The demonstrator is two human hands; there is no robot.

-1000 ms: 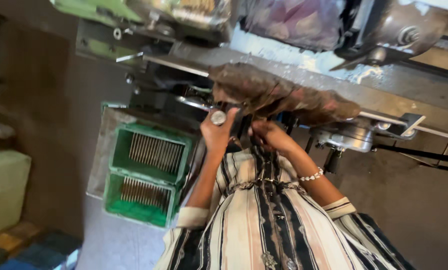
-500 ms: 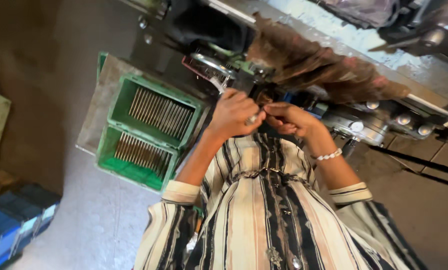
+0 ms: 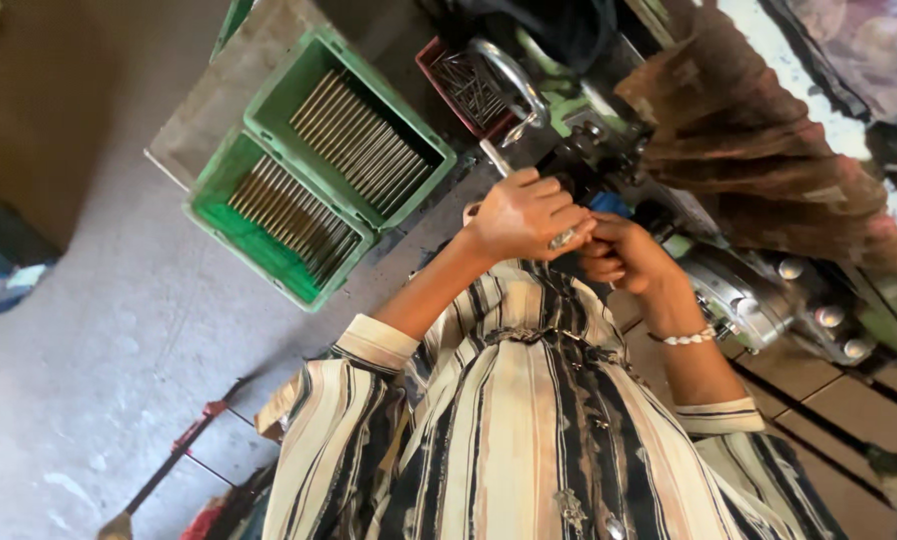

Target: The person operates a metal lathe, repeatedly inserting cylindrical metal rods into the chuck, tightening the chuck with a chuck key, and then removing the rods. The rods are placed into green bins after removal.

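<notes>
While both hands meet at frame centre, the left hand (image 3: 524,215) curls its fingers around a small shiny metal piece (image 3: 563,238), and the right hand (image 3: 621,255) is closed beside it, touching; what it grips I cannot tell. At upper left, two green plastic crates (image 3: 269,260) hold rows of thin metal rods (image 3: 364,140). A small red tray (image 3: 439,75) above holds more rods.
</notes>
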